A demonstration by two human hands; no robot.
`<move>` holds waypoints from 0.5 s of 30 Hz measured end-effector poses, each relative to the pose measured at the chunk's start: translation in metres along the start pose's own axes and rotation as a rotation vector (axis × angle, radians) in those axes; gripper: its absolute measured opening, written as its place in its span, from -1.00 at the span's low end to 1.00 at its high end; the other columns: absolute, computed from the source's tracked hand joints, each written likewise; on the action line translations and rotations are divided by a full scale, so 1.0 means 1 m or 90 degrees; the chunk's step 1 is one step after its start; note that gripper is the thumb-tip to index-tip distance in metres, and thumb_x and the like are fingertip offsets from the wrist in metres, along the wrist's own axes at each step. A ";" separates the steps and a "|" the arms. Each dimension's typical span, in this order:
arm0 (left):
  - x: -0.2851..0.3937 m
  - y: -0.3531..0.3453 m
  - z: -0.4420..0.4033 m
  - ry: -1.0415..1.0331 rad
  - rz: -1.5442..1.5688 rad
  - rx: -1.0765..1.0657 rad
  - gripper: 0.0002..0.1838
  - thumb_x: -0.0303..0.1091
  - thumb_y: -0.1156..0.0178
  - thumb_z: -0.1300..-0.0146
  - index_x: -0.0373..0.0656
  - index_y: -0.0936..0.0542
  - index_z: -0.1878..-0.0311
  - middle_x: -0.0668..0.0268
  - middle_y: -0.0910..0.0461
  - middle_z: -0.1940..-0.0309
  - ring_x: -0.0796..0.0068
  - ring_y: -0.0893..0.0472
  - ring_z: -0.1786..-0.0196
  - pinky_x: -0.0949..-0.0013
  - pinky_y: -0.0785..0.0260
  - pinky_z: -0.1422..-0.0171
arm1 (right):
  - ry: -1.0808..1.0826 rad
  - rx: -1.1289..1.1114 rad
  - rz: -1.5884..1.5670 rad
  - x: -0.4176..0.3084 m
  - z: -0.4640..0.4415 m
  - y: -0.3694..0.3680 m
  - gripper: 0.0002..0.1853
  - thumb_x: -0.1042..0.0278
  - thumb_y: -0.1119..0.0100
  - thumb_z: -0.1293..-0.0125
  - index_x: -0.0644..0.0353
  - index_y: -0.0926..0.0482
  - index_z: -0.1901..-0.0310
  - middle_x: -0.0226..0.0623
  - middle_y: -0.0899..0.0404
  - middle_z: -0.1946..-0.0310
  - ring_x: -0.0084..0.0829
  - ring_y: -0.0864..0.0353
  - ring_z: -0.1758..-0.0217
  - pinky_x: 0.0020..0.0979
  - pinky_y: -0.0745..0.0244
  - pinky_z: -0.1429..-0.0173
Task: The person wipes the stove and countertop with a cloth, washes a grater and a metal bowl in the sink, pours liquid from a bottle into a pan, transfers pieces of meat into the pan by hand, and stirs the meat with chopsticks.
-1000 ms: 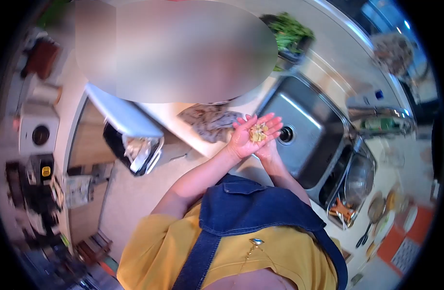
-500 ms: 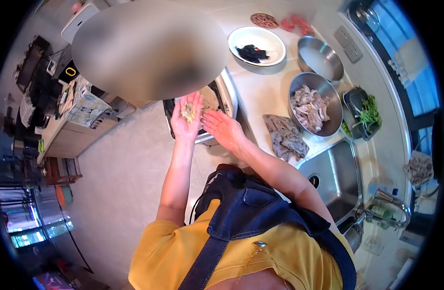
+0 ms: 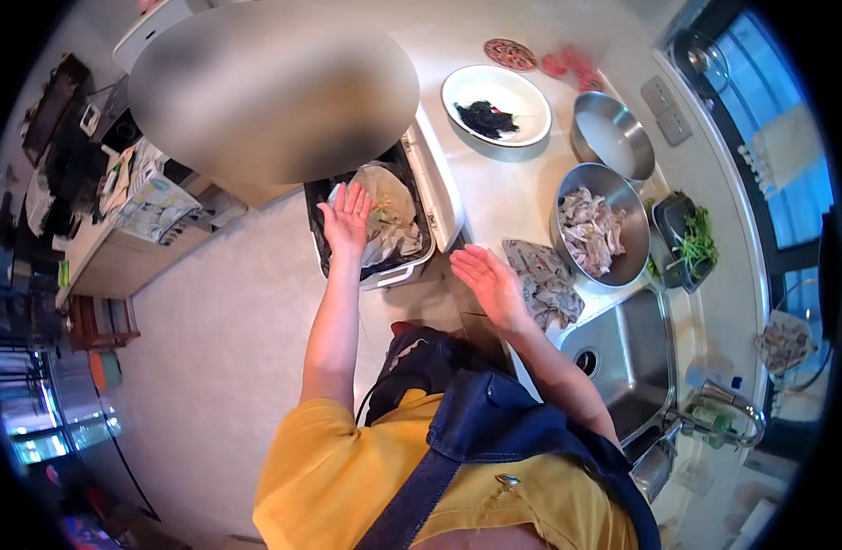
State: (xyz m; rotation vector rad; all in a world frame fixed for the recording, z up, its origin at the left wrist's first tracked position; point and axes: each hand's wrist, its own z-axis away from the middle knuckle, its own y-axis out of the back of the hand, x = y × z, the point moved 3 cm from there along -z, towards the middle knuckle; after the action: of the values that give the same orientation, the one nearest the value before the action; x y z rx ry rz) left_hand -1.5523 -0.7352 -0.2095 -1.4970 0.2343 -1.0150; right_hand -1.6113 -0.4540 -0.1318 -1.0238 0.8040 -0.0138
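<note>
Over the open bin [image 3: 423, 247], my left hand [image 3: 348, 220] is palm up with its fingers apart and nothing in it. The bin holds a crumpled light plastic bag [image 3: 392, 206] with small yellowish scraps on it. My right hand [image 3: 493, 289] is open and empty, palm showing, to the right of the bin and beside a patterned grey-brown cloth [image 3: 542, 280] at the counter's edge. The two hands are well apart.
On the counter are a white bowl [image 3: 522, 92] with dark strands, a metal bowl of pale meat [image 3: 593, 234], a metal bowl of cloudy liquid [image 3: 614, 137] and a dark tray of greens [image 3: 696, 240]. The sink [image 3: 637, 353] is at right.
My hands have swung left from above the sink to the bin and moved apart. The yellowish bits have left my left palm; similar scraps lie on the bag.
</note>
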 end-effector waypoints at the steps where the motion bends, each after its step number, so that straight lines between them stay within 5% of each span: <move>1: -0.001 -0.013 0.006 0.015 0.093 0.001 -0.32 0.15 0.23 -0.29 -0.24 -0.21 -0.25 0.07 -0.24 -0.24 0.17 -0.22 -0.30 0.08 -0.06 -0.35 | 0.010 0.008 -0.005 -0.006 0.004 0.008 -0.61 0.22 0.17 -0.36 0.39 -0.37 -0.01 0.03 -0.45 0.03 -0.20 -0.40 -0.12 -0.20 -0.21 -0.28; 6: -0.009 -0.119 0.073 0.192 0.397 -0.300 -0.52 -0.05 0.24 -0.36 -0.22 -0.40 -0.11 0.06 -0.52 0.04 0.18 -0.46 -0.11 0.10 -0.21 -0.27 | 0.179 0.116 0.284 -0.035 0.046 0.069 -0.73 0.36 0.10 -0.31 0.33 -0.45 0.06 -0.12 -0.54 0.14 -0.19 -0.45 -0.05 -0.21 -0.34 -0.12; 7: -0.032 -0.160 0.113 0.316 0.425 -0.298 -0.53 -0.07 0.25 -0.37 -0.24 -0.44 -0.06 0.01 -0.55 0.11 0.14 -0.50 -0.05 0.09 -0.24 -0.24 | 0.339 0.182 0.662 -0.055 0.071 0.073 -0.72 0.36 0.03 -0.25 0.29 -0.46 0.05 -0.16 -0.52 0.10 -0.16 -0.42 -0.08 -0.17 -0.29 -0.16; 8: -0.057 -0.167 0.132 0.372 0.297 -0.321 -0.53 -0.09 0.25 -0.37 -0.25 -0.44 -0.06 -0.01 -0.54 0.10 0.13 -0.50 -0.04 0.09 -0.25 -0.23 | 0.466 0.215 1.048 -0.067 0.083 0.071 -0.70 0.37 -0.05 -0.18 0.26 -0.47 0.05 -0.20 -0.51 0.07 -0.14 -0.39 -0.10 -0.12 -0.24 -0.20; 10: -0.111 -0.177 0.156 0.493 0.118 -0.477 -0.55 -0.14 0.24 -0.37 -0.30 -0.43 -0.06 -0.05 -0.53 0.11 0.11 -0.51 -0.03 0.14 -0.27 -0.20 | 0.397 0.253 1.053 -0.065 0.089 0.100 -0.57 0.34 -0.14 -0.06 0.20 -0.44 -0.02 -0.21 -0.40 -0.08 -0.09 -0.23 -0.25 0.00 -0.05 -0.30; 11: -0.141 -0.174 0.165 0.508 -0.112 -0.456 -0.55 -0.16 0.25 -0.37 -0.33 -0.43 -0.05 -0.04 -0.53 0.11 0.15 -0.52 -0.01 0.22 -0.29 -0.19 | 0.413 0.252 1.207 -0.059 0.091 0.104 -0.53 0.33 -0.14 -0.06 0.21 -0.40 -0.05 -0.17 -0.32 -0.14 -0.09 -0.14 -0.30 0.04 0.04 -0.33; 13: -0.213 -0.150 0.164 0.245 -0.666 -0.638 -0.56 -0.17 0.27 -0.37 -0.27 -0.40 -0.09 0.12 -0.47 -0.04 0.18 -0.43 -0.12 0.20 -0.18 -0.24 | 0.407 0.245 1.356 -0.048 0.090 0.111 -0.41 0.32 -0.15 -0.01 0.23 -0.31 -0.14 -0.09 -0.17 -0.24 -0.06 0.03 -0.38 0.12 0.18 -0.35; 14: -0.233 -0.144 0.168 0.251 -0.667 -0.653 -0.56 -0.17 0.27 -0.37 -0.27 -0.40 -0.09 0.12 -0.47 -0.04 0.18 -0.43 -0.12 0.20 -0.18 -0.24 | 0.408 0.264 1.352 -0.041 0.092 0.118 -0.41 0.32 -0.15 -0.01 0.23 -0.31 -0.14 -0.09 -0.17 -0.24 -0.06 0.03 -0.38 0.12 0.18 -0.35; 15: -0.247 -0.146 0.171 -0.003 -0.935 -0.721 -0.55 -0.14 0.24 -0.34 -0.25 -0.38 -0.12 0.11 -0.41 -0.10 0.15 -0.33 -0.20 0.12 -0.04 -0.30 | 0.409 0.275 1.367 -0.032 0.094 0.126 -0.41 0.31 -0.16 0.01 0.25 -0.32 -0.12 -0.06 -0.19 -0.22 -0.04 -0.01 -0.37 0.13 0.17 -0.35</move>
State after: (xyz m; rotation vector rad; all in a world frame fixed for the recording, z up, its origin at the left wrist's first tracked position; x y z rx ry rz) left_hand -1.6386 -0.4155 -0.1670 -2.7891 -0.5045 -2.2240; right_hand -1.6220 -0.3027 -0.1844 0.6831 2.0095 1.2891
